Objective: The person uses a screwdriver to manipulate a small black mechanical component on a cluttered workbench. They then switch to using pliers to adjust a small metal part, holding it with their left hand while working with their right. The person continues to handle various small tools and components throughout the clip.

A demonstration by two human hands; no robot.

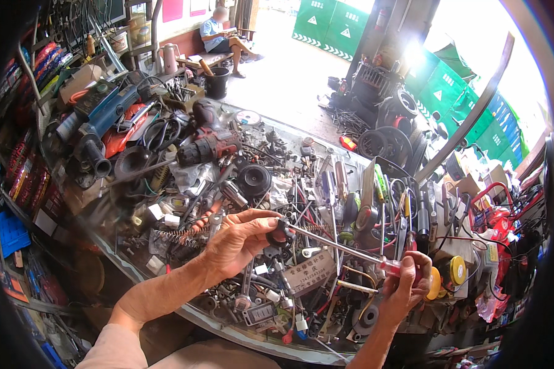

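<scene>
One rounded black part [279,235] occupies the left hand [235,238], a metal-shafted screwdriver [338,245] the right [409,280].

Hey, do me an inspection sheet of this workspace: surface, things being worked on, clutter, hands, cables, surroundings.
Surface: table mostly covered; a strip of its near edge shows.
Things being worked on: small black part and screwdriver; the shaft's end is at or near the part, contact unclear.
Clutter: heavy; red-and-black power drill, black round part, many small loose parts.
Hands: left hand holds the small black part; right hand holds the screwdriver's red handle.
Cables: red cable looped at the right; ends not traceable.
Surroundings: seated person at the far left, black bucket nearby, green panels beyond.
</scene>
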